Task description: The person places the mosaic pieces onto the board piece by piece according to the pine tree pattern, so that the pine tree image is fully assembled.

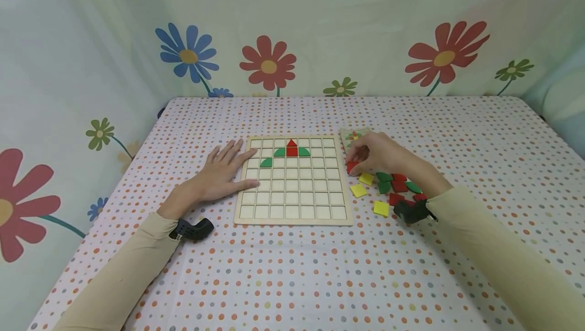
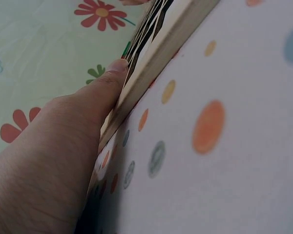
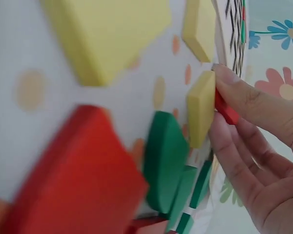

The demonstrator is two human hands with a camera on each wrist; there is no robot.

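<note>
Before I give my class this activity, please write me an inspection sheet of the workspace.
Surface: spotted cloth.
Job's things: gridded board with five red and green pieces fitted; picture card, partly hidden; loose yellow pieces, red pieces and green pieces right of the board.
Clutter: nothing seen.
Hands: left hand rests on the board's left edge; right hand pinches a red piece.
Cables: nothing seen.
Surroundings: flowered backdrop.

Counter surface white, multicolored dots. Walls behind and left: pale green, slightly creased, printed with red, blue, smaller green flowers. Soft light.
</note>
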